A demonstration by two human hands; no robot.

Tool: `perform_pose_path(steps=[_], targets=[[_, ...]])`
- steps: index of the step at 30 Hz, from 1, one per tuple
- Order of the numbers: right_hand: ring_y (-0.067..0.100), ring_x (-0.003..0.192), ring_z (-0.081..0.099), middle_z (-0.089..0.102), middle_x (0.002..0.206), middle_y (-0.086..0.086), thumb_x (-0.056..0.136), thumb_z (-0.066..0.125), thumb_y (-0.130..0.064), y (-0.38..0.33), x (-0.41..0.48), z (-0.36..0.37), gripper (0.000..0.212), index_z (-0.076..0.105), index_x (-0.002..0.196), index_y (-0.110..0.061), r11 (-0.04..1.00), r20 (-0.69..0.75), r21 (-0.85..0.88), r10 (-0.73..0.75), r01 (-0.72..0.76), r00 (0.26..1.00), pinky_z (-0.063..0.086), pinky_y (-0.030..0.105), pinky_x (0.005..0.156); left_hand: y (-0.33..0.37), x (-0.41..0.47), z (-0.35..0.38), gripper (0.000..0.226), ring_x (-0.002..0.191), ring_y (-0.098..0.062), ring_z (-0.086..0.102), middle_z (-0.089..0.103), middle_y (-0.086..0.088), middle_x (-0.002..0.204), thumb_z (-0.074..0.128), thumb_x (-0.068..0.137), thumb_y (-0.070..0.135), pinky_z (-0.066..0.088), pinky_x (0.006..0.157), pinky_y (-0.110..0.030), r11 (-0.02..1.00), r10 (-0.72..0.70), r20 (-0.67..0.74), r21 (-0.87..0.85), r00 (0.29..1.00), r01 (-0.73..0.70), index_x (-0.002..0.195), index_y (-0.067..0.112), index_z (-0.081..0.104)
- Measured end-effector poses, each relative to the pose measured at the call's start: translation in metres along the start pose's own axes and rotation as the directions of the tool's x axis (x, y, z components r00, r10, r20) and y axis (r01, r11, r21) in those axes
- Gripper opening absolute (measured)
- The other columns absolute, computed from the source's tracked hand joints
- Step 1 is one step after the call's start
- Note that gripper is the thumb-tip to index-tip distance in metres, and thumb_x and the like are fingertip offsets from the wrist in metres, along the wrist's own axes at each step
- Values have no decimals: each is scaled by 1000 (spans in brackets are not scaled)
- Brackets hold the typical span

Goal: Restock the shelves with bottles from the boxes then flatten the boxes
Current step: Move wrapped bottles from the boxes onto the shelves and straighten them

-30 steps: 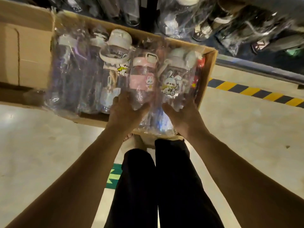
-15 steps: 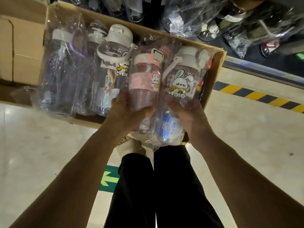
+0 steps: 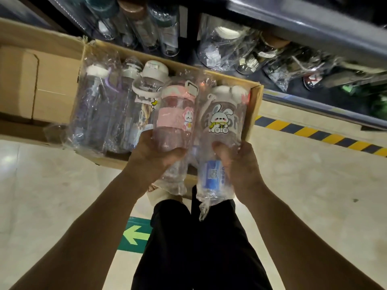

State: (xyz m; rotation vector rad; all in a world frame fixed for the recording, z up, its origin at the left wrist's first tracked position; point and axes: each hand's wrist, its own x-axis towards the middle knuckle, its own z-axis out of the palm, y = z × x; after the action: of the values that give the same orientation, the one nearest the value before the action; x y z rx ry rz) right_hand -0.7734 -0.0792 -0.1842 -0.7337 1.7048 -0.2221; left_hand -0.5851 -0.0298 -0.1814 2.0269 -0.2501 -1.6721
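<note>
Left hand (image 3: 155,155) grips the pink bottle (image 3: 176,122) near its base; right hand (image 3: 240,164) grips the rabbit bottle (image 3: 222,122) likewise. Both bottles are held over the box (image 3: 256,114), right end, long axes running near to far, caps toward the shelf (image 3: 318,107) just beyond.

Pale glossy floor (image 3: 52,195) w/ green arrow sticker (image 3: 136,235) pointing left, partly hidden by black trousers (image 3: 199,248). Yellow/black hazard stripe (image 3: 314,130) along floor, right side.

You're standing on the pale floor (image 3: 293,185), which is carrying a green arrow sticker (image 3: 136,235) and striped hazard tape (image 3: 314,132) along the shelf (image 3: 314,105) edge; wrapped bottles (image 3: 222,51) are lying on that shelf.
</note>
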Motion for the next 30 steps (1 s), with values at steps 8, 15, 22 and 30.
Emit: perform_pose_path(steps=[8, 15, 22, 30], targets=[[16, 65, 71, 72, 108, 11, 66, 74, -42, -52, -92, -37, 70, 61, 127, -12, 992, 13, 97, -82, 81, 997, 49, 26, 45, 46, -108, -36, 60, 100, -13, 73, 75, 5, 117, 84, 82, 7, 57, 70, -24, 978, 193, -16, -74, 981, -194, 133, 24, 57], [3, 87, 72, 68, 109, -5, 70, 82, -42, -139, -240, -84, 52, 53, 113, -38, 936, -73, 203, -277, 286, 958, 58, 20, 70, 110, -259, -73, 61, 103, -3, 73, 75, 17, 114, 84, 82, 5, 58, 79, -24, 911, 405, -8, -78, 914, -404, 126, 36, 57], [-1, 90, 71, 71, 103, -17, 86, 81, -28, -213, -392, -158, 41, 52, 113, -40, 818, -218, 192, -504, 543, 836, 55, 21, 73, 188, -406, -92, 72, 116, -12, 67, 68, 13, 125, 92, 74, 25, 59, 84, -38, 782, 624, 7, -28, 782, -623, 133, 36, 53], [13, 123, 57, 56, 138, 0, 72, 76, -44, -286, -483, -257, 84, 42, 144, -20, 606, -419, 163, -672, 778, 611, 51, 35, 103, 311, -513, -60, 100, 89, -14, 67, 62, -7, 100, 95, 55, 47, 53, 68, -30, 528, 840, 192, -72, 508, -846, 135, 11, 47]])
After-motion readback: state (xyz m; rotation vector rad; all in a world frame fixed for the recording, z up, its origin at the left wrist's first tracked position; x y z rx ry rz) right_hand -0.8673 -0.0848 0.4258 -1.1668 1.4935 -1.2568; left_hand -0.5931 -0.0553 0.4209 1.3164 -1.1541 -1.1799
